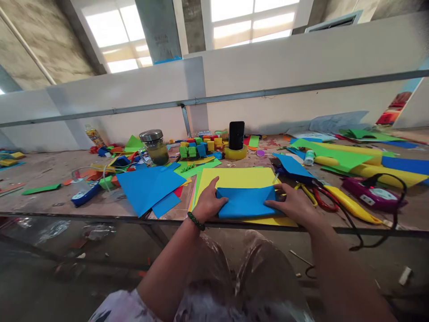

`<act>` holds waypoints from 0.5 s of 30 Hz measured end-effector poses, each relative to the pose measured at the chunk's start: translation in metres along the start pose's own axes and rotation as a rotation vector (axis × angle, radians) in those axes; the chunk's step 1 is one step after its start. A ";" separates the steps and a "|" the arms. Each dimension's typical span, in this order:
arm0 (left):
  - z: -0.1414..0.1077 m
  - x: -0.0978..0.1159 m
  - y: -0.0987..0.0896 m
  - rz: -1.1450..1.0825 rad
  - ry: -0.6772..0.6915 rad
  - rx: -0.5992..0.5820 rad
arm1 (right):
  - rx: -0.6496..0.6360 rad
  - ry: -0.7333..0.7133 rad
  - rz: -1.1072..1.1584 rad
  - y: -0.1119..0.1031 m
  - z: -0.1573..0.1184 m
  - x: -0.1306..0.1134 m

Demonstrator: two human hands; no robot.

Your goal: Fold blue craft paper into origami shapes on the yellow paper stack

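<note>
Resting near the table's front edge, the blue paper [246,206] lay between two hands, on top of a stack of yellow sheets [241,175]. It was folded into a long, low shape, its length running from side to side. The left hand [208,203] was at its left end, thumb and forefinger spread wide, with the thumb tip touching the paper; whether the other fingers gripped anything could not be told. The right hand [291,200] held the right end, thumb on the near face and fingers bent behind it. A dark beaded bracelet [196,221] circled the left wrist.

Just left of the stack, larger blue sheets [150,185] overlapped, with a lidded jar [155,150] behind them. Straight back from the hands, a phone [236,135] stood upright in a yellow ring [235,154], with coloured cubes [201,146] heaped to its left. Red-handled scissors [326,205] and a yellow tool [351,205] lay right of the right hand, and beyond these sat a purple device [375,194] with a black strap. Green sheets [338,155] were spread farther back on that side. Well to the left lay a blue device [86,194] and a green strip [42,189].
</note>
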State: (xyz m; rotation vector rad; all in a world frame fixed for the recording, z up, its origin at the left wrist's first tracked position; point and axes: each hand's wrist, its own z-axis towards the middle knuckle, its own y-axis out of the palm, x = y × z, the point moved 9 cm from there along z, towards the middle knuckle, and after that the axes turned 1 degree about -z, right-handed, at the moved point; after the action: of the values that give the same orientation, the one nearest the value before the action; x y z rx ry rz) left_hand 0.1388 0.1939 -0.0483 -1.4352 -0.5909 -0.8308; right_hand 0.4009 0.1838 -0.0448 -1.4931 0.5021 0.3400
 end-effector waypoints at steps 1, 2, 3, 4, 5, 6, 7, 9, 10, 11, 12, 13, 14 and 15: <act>0.000 0.000 -0.001 -0.029 0.008 0.020 | 0.003 0.010 0.011 0.000 0.001 0.000; -0.001 0.000 -0.003 -0.061 0.025 0.050 | 0.009 0.028 0.012 -0.001 0.002 0.001; -0.002 0.002 -0.006 -0.096 0.051 0.083 | 0.017 0.047 0.008 -0.002 0.004 0.003; -0.004 0.003 -0.007 -0.141 0.082 0.102 | 0.027 0.060 0.007 -0.003 0.005 0.004; -0.006 0.005 -0.009 -0.198 0.109 0.105 | 0.040 0.064 0.015 -0.005 0.007 0.005; -0.008 0.006 -0.008 -0.267 0.124 0.091 | 0.057 0.062 0.033 -0.007 0.007 0.006; -0.010 0.006 -0.008 -0.353 0.125 0.066 | 0.069 0.061 0.066 -0.008 0.007 0.008; -0.014 0.005 -0.006 -0.553 0.086 0.019 | 0.068 0.053 0.204 -0.010 0.003 0.009; -0.015 0.004 -0.006 -0.648 0.054 0.007 | 0.048 0.052 0.311 -0.010 -0.001 0.008; -0.017 0.003 -0.005 -0.733 0.021 0.003 | 0.025 0.053 0.432 -0.009 -0.005 0.006; -0.019 0.002 -0.005 -0.808 -0.006 -0.001 | 0.012 0.058 0.550 -0.010 -0.009 0.003; -0.021 0.003 -0.005 -0.870 -0.026 -0.003 | 0.017 0.070 0.647 -0.012 -0.014 0.001; -0.023 0.005 -0.005 -0.918 -0.040 -0.005 | 0.045 0.090 0.705 -0.015 -0.018 0.000; -0.025 0.007 -0.005 -0.956 -0.050 -0.009 | 0.090 0.103 0.713 -0.020 -0.022 0.000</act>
State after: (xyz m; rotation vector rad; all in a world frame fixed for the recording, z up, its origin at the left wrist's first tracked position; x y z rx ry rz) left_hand 0.1360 0.1685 -0.0421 -1.1453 -1.3538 -1.5309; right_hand 0.4084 0.1609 -0.0276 -1.2078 1.1178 0.7849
